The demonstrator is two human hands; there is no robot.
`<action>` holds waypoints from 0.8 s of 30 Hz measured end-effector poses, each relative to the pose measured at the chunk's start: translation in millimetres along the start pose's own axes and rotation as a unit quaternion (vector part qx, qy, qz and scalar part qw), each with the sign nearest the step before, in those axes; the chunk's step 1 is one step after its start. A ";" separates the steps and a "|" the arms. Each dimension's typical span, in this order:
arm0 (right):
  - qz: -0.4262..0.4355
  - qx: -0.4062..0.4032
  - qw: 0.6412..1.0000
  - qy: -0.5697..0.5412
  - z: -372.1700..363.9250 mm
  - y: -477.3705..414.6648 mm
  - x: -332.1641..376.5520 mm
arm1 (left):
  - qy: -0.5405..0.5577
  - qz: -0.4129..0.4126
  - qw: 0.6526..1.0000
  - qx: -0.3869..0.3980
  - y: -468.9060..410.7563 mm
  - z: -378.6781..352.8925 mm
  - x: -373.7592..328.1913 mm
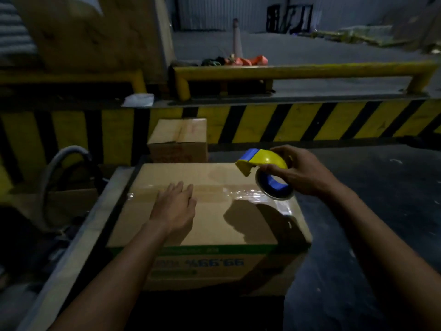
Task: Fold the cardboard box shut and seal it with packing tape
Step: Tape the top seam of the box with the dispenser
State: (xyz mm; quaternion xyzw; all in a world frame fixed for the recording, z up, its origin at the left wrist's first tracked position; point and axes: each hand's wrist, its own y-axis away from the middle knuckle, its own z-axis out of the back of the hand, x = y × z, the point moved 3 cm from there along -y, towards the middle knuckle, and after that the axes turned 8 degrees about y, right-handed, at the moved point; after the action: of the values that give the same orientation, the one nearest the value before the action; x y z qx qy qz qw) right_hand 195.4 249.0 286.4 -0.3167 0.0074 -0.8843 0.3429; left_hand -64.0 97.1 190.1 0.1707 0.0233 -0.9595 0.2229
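A brown cardboard box [214, 225] with green and blue print on its front sits before me, its top flaps folded flat. A strip of clear packing tape [241, 193] runs left to right along the top seam and down the right side. My left hand [175, 206] lies flat on the box top, palm down, fingers together on the taped seam. My right hand [301, 172] holds a yellow and blue tape dispenser [265, 167] with a clear roll just above the box's right end.
A smaller taped cardboard box [179, 139] stands behind the main one. A yellow and black striped barrier [310, 120] crosses behind, topped by a yellow rail [298, 70]. A grey metal edge [83, 223] and a curved hose [55, 168] lie left. Dark floor [370, 199] lies right.
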 end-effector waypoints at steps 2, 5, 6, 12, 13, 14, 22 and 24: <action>0.027 0.030 0.999 0.011 -18.4 -18.6 27.6 | -0.008 0.039 0.999 0.006 1.2 7.9 30.9; 0.053 0.065 0.996 0.025 -48.7 -44.3 63.6 | -0.004 0.071 0.997 0.001 4.0 17.6 69.8; 0.061 0.076 0.995 0.028 -58.9 -52.2 74.1 | 0.004 0.076 0.997 0.001 5.2 20.3 79.4; 0.076 0.116 0.990 0.035 -117.4 -85.0 121.7 | 0.114 0.067 0.991 -0.006 3.8 26.1 113.3; 0.080 0.118 0.989 0.039 -126.5 -88.1 126.7 | 0.143 0.068 0.987 -0.016 2.9 27.3 118.9; 0.083 0.122 0.988 0.043 -135.9 -90.9 130.5 | 0.169 0.071 0.983 -0.028 2.0 29.0 124.7; 0.104 0.152 0.980 0.076 -178.9 -98.4 139.5 | 0.319 0.082 0.940 -0.092 -11.6 35.6 149.6; 0.104 0.157 0.980 0.063 -178.5 -98.6 140.2 | 0.334 0.077 0.931 -0.126 -15.1 40.4 148.8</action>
State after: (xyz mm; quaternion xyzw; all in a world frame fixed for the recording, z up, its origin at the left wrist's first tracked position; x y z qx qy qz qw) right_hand -43.9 202.3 244.3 -0.2001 -0.0772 -0.8520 0.4777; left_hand -208.6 43.3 177.3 0.4534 0.2036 -0.8159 0.2954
